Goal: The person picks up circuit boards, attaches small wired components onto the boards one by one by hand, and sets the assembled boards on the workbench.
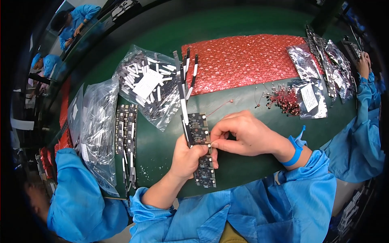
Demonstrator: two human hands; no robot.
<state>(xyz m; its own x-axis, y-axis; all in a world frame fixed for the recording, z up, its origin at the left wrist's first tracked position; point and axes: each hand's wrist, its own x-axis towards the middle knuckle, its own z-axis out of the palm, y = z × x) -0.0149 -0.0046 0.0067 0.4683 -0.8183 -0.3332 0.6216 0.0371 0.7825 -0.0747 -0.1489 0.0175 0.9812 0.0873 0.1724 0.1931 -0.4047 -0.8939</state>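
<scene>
A long, dark strip of circuit boards (199, 121) stands nearly upright before me, its lower part (205, 177) showing below my fingers. My left hand (185, 157) grips its middle, thumb on the face. At the right edge of the strip, my right hand (243, 135) pinches with thumb and forefinger; what lies between the tips is too small to make out. A thin red wire (219, 108) with a small round end runs from the strip's upper right edge. Along the left edge are black-and-white flat strips (183, 97).
Red bubble wrap (243, 60) covers the back of the green table. A bag of black-and-white strips (148, 85), clear bags (99, 133) and more board strips (126, 129) lie left. Right are a heap of red-wired parts (283, 99) and silver bags (310, 99). Co-workers sit either side.
</scene>
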